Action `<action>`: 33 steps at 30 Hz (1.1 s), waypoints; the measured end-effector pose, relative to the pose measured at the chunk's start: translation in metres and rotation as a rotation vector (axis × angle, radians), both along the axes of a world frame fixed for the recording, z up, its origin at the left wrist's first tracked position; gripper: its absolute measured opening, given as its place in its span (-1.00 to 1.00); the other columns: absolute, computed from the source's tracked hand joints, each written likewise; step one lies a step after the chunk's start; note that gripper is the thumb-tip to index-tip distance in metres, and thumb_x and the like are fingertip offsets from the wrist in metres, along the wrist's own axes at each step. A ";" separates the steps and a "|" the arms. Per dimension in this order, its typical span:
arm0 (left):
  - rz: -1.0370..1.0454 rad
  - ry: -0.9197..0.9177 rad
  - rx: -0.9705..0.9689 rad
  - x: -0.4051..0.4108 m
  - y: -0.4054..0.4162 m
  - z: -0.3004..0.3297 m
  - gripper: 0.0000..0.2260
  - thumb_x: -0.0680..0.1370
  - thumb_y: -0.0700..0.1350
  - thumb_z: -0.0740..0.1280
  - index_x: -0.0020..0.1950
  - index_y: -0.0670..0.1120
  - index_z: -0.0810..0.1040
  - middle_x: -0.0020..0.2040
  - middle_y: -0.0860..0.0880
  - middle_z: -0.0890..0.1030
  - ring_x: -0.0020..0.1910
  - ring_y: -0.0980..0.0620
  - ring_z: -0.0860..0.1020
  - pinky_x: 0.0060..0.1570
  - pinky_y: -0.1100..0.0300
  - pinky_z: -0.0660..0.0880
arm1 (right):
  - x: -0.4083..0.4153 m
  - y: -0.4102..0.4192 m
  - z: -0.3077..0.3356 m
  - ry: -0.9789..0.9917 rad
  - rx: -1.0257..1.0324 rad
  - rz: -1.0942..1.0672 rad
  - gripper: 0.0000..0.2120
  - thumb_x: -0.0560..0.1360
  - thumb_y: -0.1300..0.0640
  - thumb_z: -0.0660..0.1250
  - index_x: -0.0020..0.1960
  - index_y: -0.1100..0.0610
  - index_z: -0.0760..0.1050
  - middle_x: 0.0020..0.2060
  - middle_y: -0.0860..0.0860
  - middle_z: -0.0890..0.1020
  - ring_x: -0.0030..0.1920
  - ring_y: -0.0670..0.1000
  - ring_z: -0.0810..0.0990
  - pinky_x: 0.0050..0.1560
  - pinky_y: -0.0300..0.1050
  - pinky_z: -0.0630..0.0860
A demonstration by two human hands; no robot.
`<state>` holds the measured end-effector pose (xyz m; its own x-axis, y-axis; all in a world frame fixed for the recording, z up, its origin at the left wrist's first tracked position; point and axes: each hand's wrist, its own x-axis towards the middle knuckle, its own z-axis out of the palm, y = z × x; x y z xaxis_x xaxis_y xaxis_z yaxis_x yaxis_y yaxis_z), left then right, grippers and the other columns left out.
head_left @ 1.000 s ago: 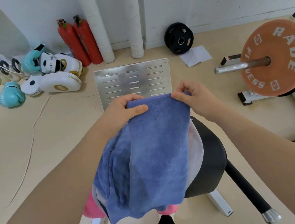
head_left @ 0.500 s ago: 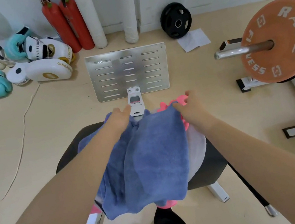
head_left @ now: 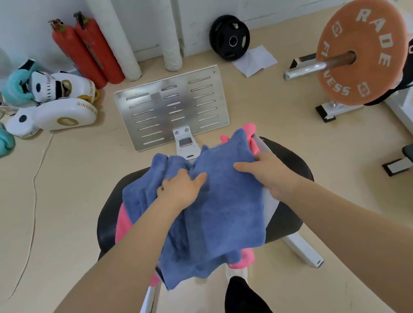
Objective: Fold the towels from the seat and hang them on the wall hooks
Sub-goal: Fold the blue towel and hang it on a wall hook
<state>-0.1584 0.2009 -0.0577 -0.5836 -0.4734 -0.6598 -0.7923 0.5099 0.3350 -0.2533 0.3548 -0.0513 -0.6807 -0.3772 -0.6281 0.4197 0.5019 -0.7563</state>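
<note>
Flat on the cloth, your left hand [head_left: 183, 190] and right hand [head_left: 266, 170] press the soft blue terry towel [head_left: 210, 216] with relaxed fingers, pinching nothing. From the head view, 1 second ago you held its top edge in the air; now it lies spread over the round black padded seat [head_left: 287, 169], ready for its fold. Fluffy pink towel [head_left: 122, 226] and a pale one peek from beneath.
</note>
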 end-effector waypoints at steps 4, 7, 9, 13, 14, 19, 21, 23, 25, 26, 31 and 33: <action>0.079 0.137 0.112 0.014 0.001 0.003 -0.63 0.60 0.12 0.08 0.22 -0.12 0.41 0.06 -0.11 0.52 0.04 -0.07 0.48 0.09 0.08 0.39 | 0.011 0.008 0.002 -0.144 -0.226 -0.098 -0.85 0.43 0.23 0.40 -0.03 0.05 0.58 0.07 0.05 0.66 0.11 0.09 0.62 0.21 0.06 0.51; 0.053 0.207 0.167 0.027 0.001 0.006 -0.86 0.60 0.06 0.12 -0.04 0.00 0.34 -0.03 -0.07 0.51 -0.04 -0.02 0.45 0.08 0.05 0.41 | 0.015 0.015 0.010 -0.096 -0.222 -0.143 -0.73 0.45 0.28 0.36 0.12 0.08 0.54 0.07 0.02 0.65 0.04 0.03 0.64 0.04 -0.09 0.57; 0.045 0.211 0.190 0.031 0.002 0.012 -0.84 0.60 0.06 0.12 0.06 0.00 0.35 0.00 -0.09 0.54 0.01 -0.04 0.48 0.09 0.08 0.40 | 0.016 0.016 0.015 0.078 0.004 -0.146 -0.77 0.44 0.24 0.38 0.09 0.25 0.53 -0.02 0.10 0.65 0.00 0.12 0.63 -0.04 -0.06 0.57; 0.085 0.245 0.213 0.034 0.004 0.021 -0.74 0.60 0.07 0.11 0.09 -0.09 0.41 -0.07 -0.08 0.52 -0.09 0.00 0.45 -0.17 0.22 0.35 | 0.022 0.012 0.030 0.050 -0.012 -0.150 -0.84 0.48 0.19 0.35 0.04 0.22 0.50 -0.12 0.11 0.63 -0.04 0.12 0.62 -0.14 -0.11 0.54; 0.097 0.256 0.210 0.035 0.004 0.022 -0.73 0.60 0.06 0.11 0.05 -0.11 0.43 -0.09 -0.07 0.50 -0.14 0.02 0.42 -0.22 0.24 0.32 | 0.025 0.010 0.034 -0.065 -0.126 -0.178 -0.78 0.50 0.19 0.32 0.14 0.17 0.49 -0.03 0.11 0.64 -0.02 0.08 0.63 -0.12 -0.12 0.56; 0.312 0.364 0.355 0.037 0.004 0.035 -0.68 0.60 0.09 0.07 0.08 -0.10 0.49 -0.06 -0.05 0.50 -0.03 -0.01 0.45 0.00 0.19 0.37 | 0.033 0.008 0.055 -0.352 -0.401 -0.166 -0.76 0.54 0.10 0.21 0.15 0.17 0.48 0.00 0.09 0.65 -0.08 0.00 0.67 -0.14 -0.12 0.54; 0.427 0.402 0.452 0.036 0.004 0.044 -0.74 0.61 0.10 0.09 0.00 -0.04 0.45 -0.13 -0.04 0.50 -0.09 0.02 0.46 0.01 0.25 0.38 | 0.031 0.010 0.065 -0.397 -0.444 -0.163 -0.74 0.50 0.07 0.20 0.11 0.16 0.50 -0.03 0.13 0.64 -0.06 0.09 0.65 -0.08 -0.06 0.51; 0.549 0.482 0.636 0.037 0.003 0.052 -0.66 0.54 0.21 0.19 -0.02 -0.07 0.47 -0.13 -0.08 0.58 -0.12 0.02 0.54 0.00 0.22 0.47 | 0.027 0.012 0.071 -0.406 -0.529 -0.166 -0.69 0.42 0.08 0.20 0.10 0.17 0.50 -0.06 0.12 0.64 -0.05 0.13 0.63 -0.02 -0.01 0.49; 0.609 0.532 0.870 0.040 -0.002 0.053 -0.41 0.39 0.39 0.26 0.12 -0.07 0.54 0.07 -0.15 0.64 0.03 -0.06 0.62 0.13 0.00 0.52 | 0.023 0.015 0.076 -0.414 -0.629 -0.160 -0.64 0.31 0.09 0.24 0.06 0.19 0.52 -0.11 0.11 0.66 -0.11 0.11 0.66 -0.02 0.01 0.48; 0.600 0.553 0.970 0.041 -0.003 0.055 -0.38 0.38 0.41 0.24 0.17 -0.06 0.55 0.11 -0.13 0.64 0.07 -0.06 0.62 0.12 -0.03 0.52 | 0.021 0.016 0.078 -0.422 -0.665 -0.147 -0.64 0.25 0.09 0.27 0.01 0.19 0.56 -0.13 0.11 0.67 -0.14 0.11 0.67 -0.02 0.02 0.47; 0.540 0.668 1.262 0.035 -0.002 0.069 -0.69 0.43 0.10 0.35 0.05 -0.07 0.57 -0.07 -0.02 0.69 -0.07 0.03 0.66 -0.07 0.14 0.58 | 0.007 0.016 0.079 -0.454 -0.742 -0.079 -0.57 0.04 0.10 0.50 -0.11 0.19 0.65 -0.13 0.13 0.67 -0.12 0.13 0.67 0.01 0.05 0.46; 0.507 0.742 1.236 0.030 -0.002 0.071 -0.76 0.40 -0.06 0.34 0.04 -0.07 0.56 -0.10 0.00 0.69 -0.11 0.05 0.66 -0.12 0.19 0.60 | 0.000 0.015 0.076 -0.461 -0.724 -0.084 -0.42 -0.04 0.09 0.57 -0.04 0.19 0.60 -0.10 0.13 0.66 -0.09 0.14 0.65 0.03 0.06 0.46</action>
